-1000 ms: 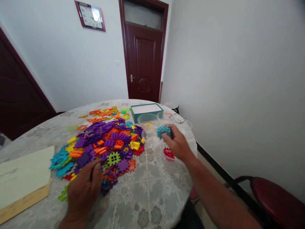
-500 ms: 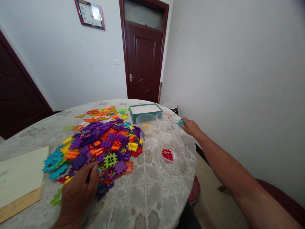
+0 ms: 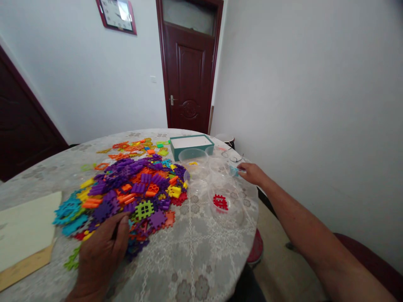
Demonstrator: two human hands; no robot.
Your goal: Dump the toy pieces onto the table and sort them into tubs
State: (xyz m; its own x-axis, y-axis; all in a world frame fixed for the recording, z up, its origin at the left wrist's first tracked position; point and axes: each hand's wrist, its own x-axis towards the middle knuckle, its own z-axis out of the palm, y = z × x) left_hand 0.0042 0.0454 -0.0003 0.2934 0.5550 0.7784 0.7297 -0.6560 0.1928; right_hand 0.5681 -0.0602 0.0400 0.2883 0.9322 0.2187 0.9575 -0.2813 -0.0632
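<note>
A round, lace-clothed table [image 3: 195,251] bears a heap of bright plastic building pieces [image 3: 132,188]; a teal rectangular box [image 3: 191,144]; clear plastic bowls [image 3: 226,205]; a cream board [image 3: 22,230].

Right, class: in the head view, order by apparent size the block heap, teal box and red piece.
1. block heap
2. teal box
3. red piece
Box is farther off; ranked by look only.

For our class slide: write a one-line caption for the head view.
Left hand rests on a pile of blocks; right hand reaches among clear bowls on the table.
</note>
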